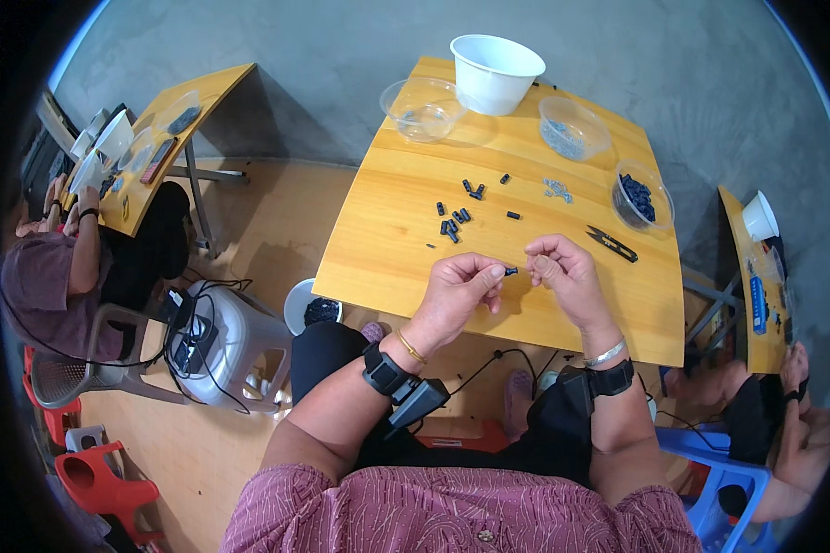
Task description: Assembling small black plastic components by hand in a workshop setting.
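Over the near edge of the wooden table [387, 267], my left hand [456, 293] pinches a small black cylindrical part [511, 272] between thumb and finger. Close to its right end is my right hand [567, 276], thumb and fingertips pressed together; whatever they hold is too small to make out. Beyond my left hand lie several loose black parts [450, 230] of the same sort. A little heap of small clear pieces [557, 190] rests farther back. Black thread snips [611, 244] lie just past my right hand.
A clear bowl of black parts [637, 198], a clear bowl of small pale pieces [563, 140], another clear bowl [424, 115] and a white tub [496, 78] stand on the table. A white bucket [302, 309] sits below left. People work at side tables.
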Demonstrator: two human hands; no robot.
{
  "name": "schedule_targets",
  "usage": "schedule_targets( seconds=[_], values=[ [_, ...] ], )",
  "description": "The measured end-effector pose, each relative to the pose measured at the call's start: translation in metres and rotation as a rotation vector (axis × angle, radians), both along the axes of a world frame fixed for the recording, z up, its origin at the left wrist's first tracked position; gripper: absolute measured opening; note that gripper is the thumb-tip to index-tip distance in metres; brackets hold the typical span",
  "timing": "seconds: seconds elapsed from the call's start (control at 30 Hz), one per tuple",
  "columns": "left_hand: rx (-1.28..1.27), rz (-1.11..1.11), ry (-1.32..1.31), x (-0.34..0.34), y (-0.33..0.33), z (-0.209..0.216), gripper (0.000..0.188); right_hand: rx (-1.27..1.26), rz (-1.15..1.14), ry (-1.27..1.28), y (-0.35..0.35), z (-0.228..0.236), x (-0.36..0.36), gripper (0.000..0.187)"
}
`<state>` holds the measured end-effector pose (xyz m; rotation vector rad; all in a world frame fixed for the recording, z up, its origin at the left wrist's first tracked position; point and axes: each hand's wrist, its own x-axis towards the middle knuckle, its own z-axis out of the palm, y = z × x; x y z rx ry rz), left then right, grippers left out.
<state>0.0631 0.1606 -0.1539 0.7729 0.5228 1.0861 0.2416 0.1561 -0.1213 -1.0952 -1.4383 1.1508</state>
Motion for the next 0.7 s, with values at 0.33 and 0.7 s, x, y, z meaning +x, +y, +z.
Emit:
schedule_targets(
  seconds=[0.33, 0.7],
  values=[
    [-0.026, -0.068, 0.048, -0.004, 0.002, 0.004, 0.012, 0.241, -0.043, -0.363, -0.011, 0.004, -0.018, 0.009],
    [-0.075, -0.096, -0.132, -0.008, -0.002, 0.003, 0.019, 0.143, -0.038, -0.249, -0.011, -0.001, -0.016, 0.005]
  ],
)
